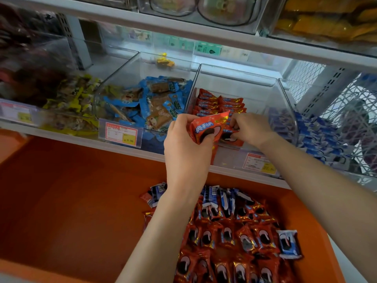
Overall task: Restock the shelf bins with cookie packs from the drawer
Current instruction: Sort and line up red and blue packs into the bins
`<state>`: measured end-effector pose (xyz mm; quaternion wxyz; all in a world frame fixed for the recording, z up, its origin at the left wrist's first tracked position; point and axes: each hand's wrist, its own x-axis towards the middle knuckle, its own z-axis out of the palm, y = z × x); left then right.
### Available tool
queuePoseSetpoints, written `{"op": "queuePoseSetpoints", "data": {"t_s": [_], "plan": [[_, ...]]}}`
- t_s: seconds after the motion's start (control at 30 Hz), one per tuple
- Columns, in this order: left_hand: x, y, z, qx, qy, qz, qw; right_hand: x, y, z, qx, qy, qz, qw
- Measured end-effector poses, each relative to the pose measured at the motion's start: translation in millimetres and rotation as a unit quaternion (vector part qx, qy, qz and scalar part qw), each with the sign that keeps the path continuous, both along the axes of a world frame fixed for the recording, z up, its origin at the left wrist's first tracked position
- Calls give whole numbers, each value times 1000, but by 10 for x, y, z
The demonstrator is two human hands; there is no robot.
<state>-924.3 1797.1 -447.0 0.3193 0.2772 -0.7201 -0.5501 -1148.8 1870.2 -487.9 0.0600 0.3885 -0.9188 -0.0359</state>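
A red cookie pack point(205, 129) is gripped in the left hand point(183, 148), with the fingers curled round its lower edge, and is held just above the front rim of a clear shelf bin point(240, 77). A second red pack point(229, 137), standing at the front of that bin, is pinched by the fingers of the right hand point(253, 127); the two packs are touching. Behind them, rows of red packs point(216, 103) are stacked upright against the bin's left wall, while the right part of the bin is bare.

Below the shelf, an orange drawer point(81, 190) is pulled open. More red packs point(234, 252) are laid in rows towards its right side, and blue-and-white packs point(222, 199) are piled along its far edge. A single blue pack point(288, 244) lies at the right edge of the rows.

On the shelf, a bin of blue-wrapped snacks point(155, 101) stands just to the left, with a price tag point(120, 133) clipped to its front. Blue packs point(318, 135) are seen in the bin to the right.
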Motion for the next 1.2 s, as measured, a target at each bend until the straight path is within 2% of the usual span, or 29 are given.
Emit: {"op": "queuePoseSetpoints", "data": {"t_s": [0.17, 0.27, 0.37, 0.43, 0.5, 0.6, 0.67, 0.77, 0.87, 0.93, 1.0, 1.03, 1.2], "plan": [[0, 51, 59, -58, 9, -23, 998, 46, -9, -6, 20, 46, 7, 999], [-1, 65, 61, -80, 6, -31, 996, 65, 14, -24, 14, 31, 3, 999], [3, 51, 36, -63, -2, -48, 997, 115, 45, -32, 0, -1, 0, 1000], [8, 39, 26, -60, -24, -69, 996, 182, 83, -7, -39, -25, -1, 999], [28, 29, 28, -66, -45, -78, 994, 304, 130, 84, -137, -64, -4, 989], [65, 16, 29, -72, -53, -74, 993, 647, 190, 261, -343, -146, 27, 928], [86, 6, 37, -77, -48, -70, 993, 954, 238, 348, -413, -236, 39, 879], [109, 0, 58, -66, -29, -76, 994, 1256, 330, 348, -413, -330, 54, 847], [137, 10, 74, -50, -20, -78, 996, 1330, 430, 324, -432, -387, 34, 814], [147, 23, 82, -17, -12, -82, 996, 1351, 491, 337, -462, -427, 14, 777], [145, 31, 76, 15, -1, -91, 996, 1376, 535, 348, -498, -480, -1, 722], [151, 43, 72, 25, 3, -98, 995, 1387, 559, 351, -508, -498, -8, 702], [192, 50, 82, 82, 14, -129, 988, 1385, 633, 356, -536, -540, -13, 649]]}}
